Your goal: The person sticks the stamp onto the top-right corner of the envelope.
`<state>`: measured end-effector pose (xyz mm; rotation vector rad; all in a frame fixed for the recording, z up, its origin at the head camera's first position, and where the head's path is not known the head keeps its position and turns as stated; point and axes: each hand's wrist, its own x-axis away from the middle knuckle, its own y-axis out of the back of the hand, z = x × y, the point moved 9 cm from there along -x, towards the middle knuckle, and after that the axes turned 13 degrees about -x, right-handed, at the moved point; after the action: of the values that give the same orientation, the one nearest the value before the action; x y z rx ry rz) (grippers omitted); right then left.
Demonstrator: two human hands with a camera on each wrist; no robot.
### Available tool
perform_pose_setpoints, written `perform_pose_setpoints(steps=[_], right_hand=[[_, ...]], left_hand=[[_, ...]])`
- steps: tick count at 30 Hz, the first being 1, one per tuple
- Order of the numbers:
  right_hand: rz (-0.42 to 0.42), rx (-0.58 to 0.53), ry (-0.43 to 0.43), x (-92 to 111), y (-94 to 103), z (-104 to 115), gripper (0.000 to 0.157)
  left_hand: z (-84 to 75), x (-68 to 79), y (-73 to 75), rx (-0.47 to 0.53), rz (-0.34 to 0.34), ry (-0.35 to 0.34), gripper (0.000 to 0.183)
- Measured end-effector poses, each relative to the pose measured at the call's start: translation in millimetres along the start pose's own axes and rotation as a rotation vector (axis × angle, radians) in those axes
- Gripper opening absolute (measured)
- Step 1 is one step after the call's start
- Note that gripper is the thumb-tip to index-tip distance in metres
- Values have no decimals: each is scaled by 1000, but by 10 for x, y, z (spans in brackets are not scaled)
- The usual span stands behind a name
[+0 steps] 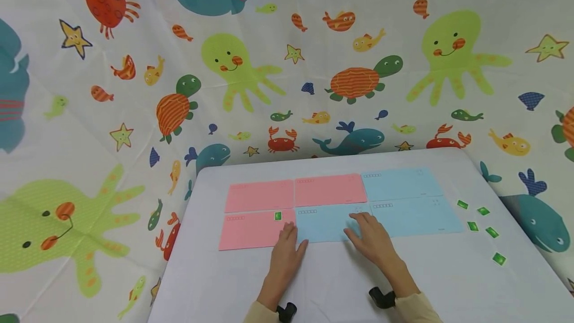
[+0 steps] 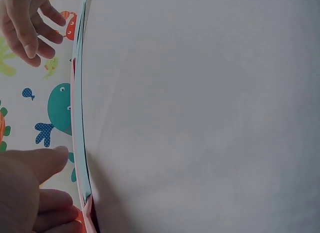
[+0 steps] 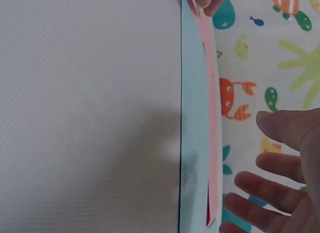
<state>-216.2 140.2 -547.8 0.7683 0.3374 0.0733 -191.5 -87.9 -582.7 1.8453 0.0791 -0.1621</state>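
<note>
In the head view, three pink and three blue envelopes lie in two rows. A small green stamp (image 1: pixel 278 216) sits near the upper right of the front pink envelope (image 1: pixel 251 233). My left hand (image 1: pixel 286 253) rests at that envelope's lower right, fingertips just below the stamp. Over the right part of the front middle blue envelope (image 1: pixel 323 228) is my right hand (image 1: pixel 373 238), fingers spread and slightly bent, holding nothing. The right wrist view shows its loosely spread fingers (image 3: pixel 270 188) beside the envelopes' edge.
Several loose green stamps (image 1: pixel 492 232) are scattered on the white table (image 1: pixel 448 283) right of the envelopes. Behind the table hangs a curtain (image 1: pixel 269 79) printed with sea animals. Each wrist wears a black camera (image 1: pixel 382 297).
</note>
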Motion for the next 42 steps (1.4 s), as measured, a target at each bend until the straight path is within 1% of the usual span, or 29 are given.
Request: perform_pose_setpoints(steps=[4,7,12,15,22,26,31,36,42], right_hand=[[1,3,-18,45,11,-30,39],[1,6,-21,75,17,-44,38],[6,12,-26,115,36,-61,35],[5,19,-25,133,72,-79,34],[-2,13,-47,127,185,-147,34],[-15,-1,-51,100,259,-171,35],[-18,-9,-94,82,370,-218,36],[-30,-15,-135,108,496,-293,39],[-55,-6,-156,136,596,-386,41]], left_hand=[[-35,20,-30,8,43,0,53],[-57,39,-53,-6,66,-6,51],[-94,63,-48,-40,48,-30,46],[-109,66,-52,-51,48,-41,44],[-141,4,-18,-37,51,-65,38],[-111,-21,17,-23,58,-39,37],[-68,-22,35,1,59,-2,37],[-62,-29,14,14,49,3,36],[-77,-14,22,43,27,2,34]])
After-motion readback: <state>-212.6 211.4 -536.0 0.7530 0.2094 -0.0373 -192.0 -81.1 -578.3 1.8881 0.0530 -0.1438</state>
